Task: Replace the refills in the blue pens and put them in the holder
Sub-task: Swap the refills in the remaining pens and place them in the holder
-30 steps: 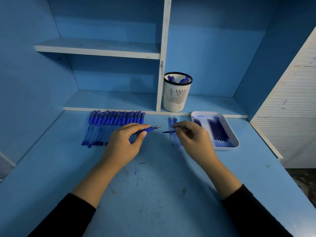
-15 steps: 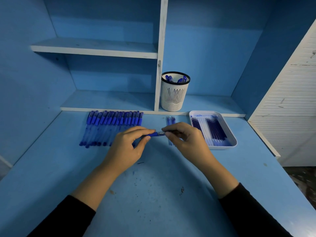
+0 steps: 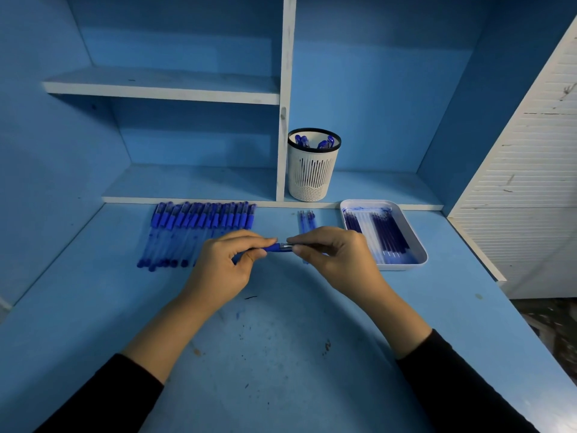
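Step in hand: two halves of a blue pen (image 3: pixel 278 247) are judged to be under assembly.
Left hand (image 3: pixel 218 270): fingers and thumb are curled round the blue grip end.
Right hand (image 3: pixel 338 260): fingertips are pinched on the other half, mostly hidden.
Pen position: held above the desk (image 3: pixel 281 354), in front of the white mesh holder (image 3: pixel 313 173).
Method: halves are to be aligned; the joint is to be turned gently, never forced.
Stock: row of pens (image 3: pixel 199 220) front-left of the holder; refill tray (image 3: pixel 402 266) front-right.

The hands (image 3: pixel 338 260) have brought the pen (image 3: pixel 277 247) parts together
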Demonstrator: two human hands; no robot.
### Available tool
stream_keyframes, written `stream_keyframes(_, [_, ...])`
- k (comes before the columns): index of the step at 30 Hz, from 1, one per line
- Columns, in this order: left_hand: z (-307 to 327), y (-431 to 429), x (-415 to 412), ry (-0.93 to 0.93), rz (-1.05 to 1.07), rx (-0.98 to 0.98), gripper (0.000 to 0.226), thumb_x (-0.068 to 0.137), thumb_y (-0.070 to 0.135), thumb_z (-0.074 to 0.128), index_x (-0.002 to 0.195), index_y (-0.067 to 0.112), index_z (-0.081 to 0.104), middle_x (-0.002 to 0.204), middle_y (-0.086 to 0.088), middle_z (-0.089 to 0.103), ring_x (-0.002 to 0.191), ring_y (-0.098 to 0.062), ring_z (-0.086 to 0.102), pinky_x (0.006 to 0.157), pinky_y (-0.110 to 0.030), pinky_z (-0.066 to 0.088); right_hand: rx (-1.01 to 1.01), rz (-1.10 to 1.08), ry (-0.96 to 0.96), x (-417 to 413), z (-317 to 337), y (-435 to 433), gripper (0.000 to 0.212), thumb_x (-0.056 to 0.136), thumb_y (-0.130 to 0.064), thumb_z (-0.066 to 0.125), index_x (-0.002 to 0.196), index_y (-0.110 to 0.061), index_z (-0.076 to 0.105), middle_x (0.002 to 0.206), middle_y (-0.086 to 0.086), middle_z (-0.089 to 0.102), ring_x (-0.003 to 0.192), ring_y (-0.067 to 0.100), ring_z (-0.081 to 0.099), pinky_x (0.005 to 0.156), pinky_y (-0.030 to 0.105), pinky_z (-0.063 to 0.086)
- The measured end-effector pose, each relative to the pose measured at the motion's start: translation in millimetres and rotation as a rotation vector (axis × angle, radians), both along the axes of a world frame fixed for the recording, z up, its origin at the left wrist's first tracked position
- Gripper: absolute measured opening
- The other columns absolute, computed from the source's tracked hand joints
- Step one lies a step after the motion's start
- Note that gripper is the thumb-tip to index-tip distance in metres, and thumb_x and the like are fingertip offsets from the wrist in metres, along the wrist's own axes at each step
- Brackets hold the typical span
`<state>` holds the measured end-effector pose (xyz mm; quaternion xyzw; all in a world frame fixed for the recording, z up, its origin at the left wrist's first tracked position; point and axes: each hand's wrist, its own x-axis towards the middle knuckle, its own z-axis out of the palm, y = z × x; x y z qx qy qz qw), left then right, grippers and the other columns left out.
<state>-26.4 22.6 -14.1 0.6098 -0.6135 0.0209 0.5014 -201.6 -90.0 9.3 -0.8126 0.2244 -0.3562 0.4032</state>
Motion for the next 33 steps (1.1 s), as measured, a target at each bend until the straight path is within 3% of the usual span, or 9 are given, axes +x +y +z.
stream_keyframes(6, [2, -1, -1, 0.008, -0.012, 0.017, 0.032, 0.083, -0.008, 0.069, 0.105, 0.015, 0.074, 0.100, 0.013, 0.071, 0.093, 0.001, 0.065, 0.085, -0.011, 0.049, -0.038, 0.000, 0.007, -1, 0, 0, 0.014, 0.084, -0.010, 0.071, 0.097, -0.014, 0.076, 0.084, -0.009, 0.070, 0.074, 0.006, 0.067, 0.079, 0.024, 0.055])
stream_keyframes(12, [16, -14, -13, 0.131, -0.036, -0.052, 0.027, 0.088, 0.002, 0.068, 0.109, 0.019, 0.071, 0.103, 0.024, 0.068, 0.097, 0.003, 0.064, 0.087, -0.011, 0.046, -0.051, 0.015, -0.176, -2, 18, 2, 0.021, 0.085, -0.012, 0.066, 0.105, -0.017, 0.069, 0.096, -0.002, 0.065, 0.089, 0.012, 0.064, 0.087, 0.024, 0.052])
stream_keyframes(16, [16, -19, -17, 0.109, -0.071, -0.041, 0.025, 0.090, 0.009, 0.065, 0.114, 0.014, 0.070, 0.109, 0.015, 0.069, 0.101, 0.001, 0.064, 0.089, -0.012, 0.046, -0.084, -0.041, -0.275, -4, 19, 3, 0.024, 0.087, -0.003, 0.065, 0.110, -0.008, 0.067, 0.094, 0.004, 0.066, 0.089, 0.015, 0.065, 0.087, 0.026, 0.052])
stream_keyframes(20, [17, -17, -2, 0.114, -0.068, 0.068, 0.033, 0.096, 0.024, 0.058, 0.127, 0.018, 0.063, 0.126, 0.014, 0.063, 0.119, 0.003, 0.055, 0.102, -0.012, 0.039, -0.022, -0.131, -0.415, -5, 26, 2, 0.024, 0.086, 0.004, 0.065, 0.106, -0.008, 0.062, 0.090, 0.000, 0.066, 0.084, 0.012, 0.065, 0.082, 0.021, 0.049])
stream_keyframes(23, [12, -14, 24, -0.005, 0.088, 0.159, 0.037, 0.098, 0.030, 0.051, 0.133, 0.021, 0.059, 0.132, 0.013, 0.059, 0.126, -0.002, 0.050, 0.107, -0.021, 0.038, -0.043, -0.277, -0.545, -11, 44, -5, 0.019, 0.086, 0.001, 0.067, 0.101, -0.007, 0.060, 0.088, 0.000, 0.065, 0.082, 0.011, 0.064, 0.079, 0.021, 0.048])
stream_keyframes(27, [3, -12, 49, -0.137, 0.298, 0.376, 0.040, 0.101, 0.029, 0.048, 0.140, 0.020, 0.053, 0.144, 0.004, 0.050, 0.132, -0.016, 0.045, 0.107, -0.023, 0.031, -0.169, -0.422, -0.683, -19, 84, -21, 0.017, 0.088, 0.000, 0.064, 0.103, -0.005, 0.058, 0.091, 0.001, 0.062, 0.085, 0.013, 0.062, 0.082, 0.025, 0.049])
stream_keyframes(30, [-1, -12, 53, -0.179, 0.332, 0.481, 0.048, 0.099, 0.037, 0.042, 0.143, 0.018, 0.049, 0.150, -0.001, 0.044, 0.140, -0.020, 0.037, 0.112, -0.029, 0.026, -0.252, -0.508, -0.738, -13, 112, -41, 0.015, 0.088, -0.003, 0.063, 0.102, -0.007, 0.059, 0.090, -0.002, 0.062, 0.083, 0.008, 0.061, 0.078, 0.023, 0.049])
stream_keyframes(33, [-1, -12, 52, -0.171, 0.332, 0.533, 0.046, 0.101, 0.029, 0.046, 0.145, 0.019, 0.046, 0.154, 0.002, 0.038, 0.144, -0.019, 0.031, 0.116, -0.033, 0.024, -0.348, -0.563, -0.694, 5, 124, -64, 0.014, 0.087, -0.004, 0.062, 0.100, -0.006, 0.061, 0.088, -0.001, 0.063, 0.081, 0.009, 0.061, 0.074, 0.022, 0.050])
